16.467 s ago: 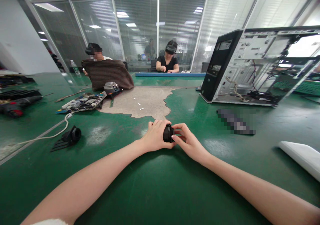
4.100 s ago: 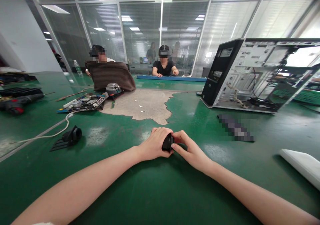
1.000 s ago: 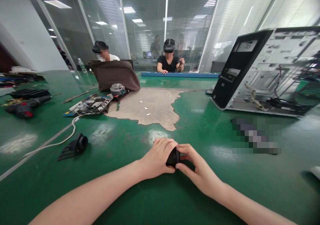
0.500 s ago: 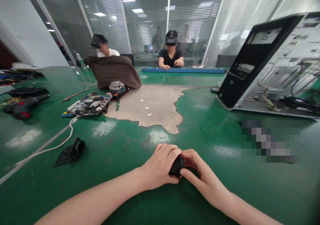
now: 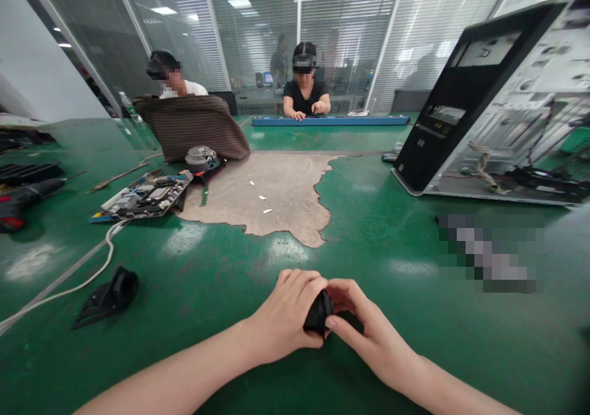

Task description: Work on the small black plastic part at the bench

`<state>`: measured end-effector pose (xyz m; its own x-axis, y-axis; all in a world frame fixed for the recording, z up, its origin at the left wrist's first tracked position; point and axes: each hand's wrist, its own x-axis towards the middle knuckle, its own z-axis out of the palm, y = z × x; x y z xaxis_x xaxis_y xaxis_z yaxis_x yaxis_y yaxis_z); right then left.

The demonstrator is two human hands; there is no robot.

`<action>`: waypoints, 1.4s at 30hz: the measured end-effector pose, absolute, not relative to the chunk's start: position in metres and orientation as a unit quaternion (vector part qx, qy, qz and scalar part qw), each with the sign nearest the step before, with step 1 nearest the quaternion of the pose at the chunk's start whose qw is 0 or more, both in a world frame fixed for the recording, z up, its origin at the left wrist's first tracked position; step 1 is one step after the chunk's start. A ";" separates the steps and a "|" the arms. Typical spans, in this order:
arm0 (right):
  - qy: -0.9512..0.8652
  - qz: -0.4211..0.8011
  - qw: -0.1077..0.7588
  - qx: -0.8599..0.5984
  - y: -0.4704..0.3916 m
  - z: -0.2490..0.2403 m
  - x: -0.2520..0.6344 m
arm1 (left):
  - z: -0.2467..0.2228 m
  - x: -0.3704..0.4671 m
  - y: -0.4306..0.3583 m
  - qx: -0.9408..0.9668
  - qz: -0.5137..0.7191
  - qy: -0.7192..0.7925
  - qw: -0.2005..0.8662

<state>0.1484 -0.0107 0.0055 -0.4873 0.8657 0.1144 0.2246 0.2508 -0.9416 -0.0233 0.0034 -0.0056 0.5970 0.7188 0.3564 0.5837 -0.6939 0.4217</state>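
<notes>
Fingers (image 5: 310, 287) of the left hand (image 5: 284, 320) are wrapped tightly over a black part (image 5: 319, 312), while the thumb and fingertips of the right hand (image 5: 375, 335) pinch its right end. The part sits between the two hands, just in front of the person, low over a green table (image 5: 207, 298).

The tabletop is glossy and scuffed, with a large torn gap in its covering that bares a greyish-brown patch (image 5: 290, 187), where a few white scraps (image 5: 267, 211) lie. To the left are a circuit board (image 5: 150, 195), a brown cloth (image 5: 193, 129), a pale cord (image 5: 110, 249) and a black bracket (image 5: 110, 295). An opened computer case (image 5: 452, 101) stands on the right, a pixelated item (image 5: 488, 252) nearer. Beyond the table's far side, two people in black headsets (one in a black top (image 5: 306, 95), one in white (image 5: 196, 87)) sit before a glass wall (image 5: 258, 40) with blinds.

The black part looks dark all over, with a rounded, ridged end; the rest is hidden under the left palm.
</notes>
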 end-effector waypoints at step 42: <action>-0.767 0.414 0.348 -0.344 -0.015 0.001 0.156 | 0.002 -0.028 0.000 0.895 0.227 0.359 0.134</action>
<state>0.1557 -0.0151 0.0006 -0.5210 0.8163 0.2492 0.2395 0.4201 -0.8753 -0.0279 0.0001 0.0015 0.6395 0.7030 0.3113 0.5815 -0.7071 0.4024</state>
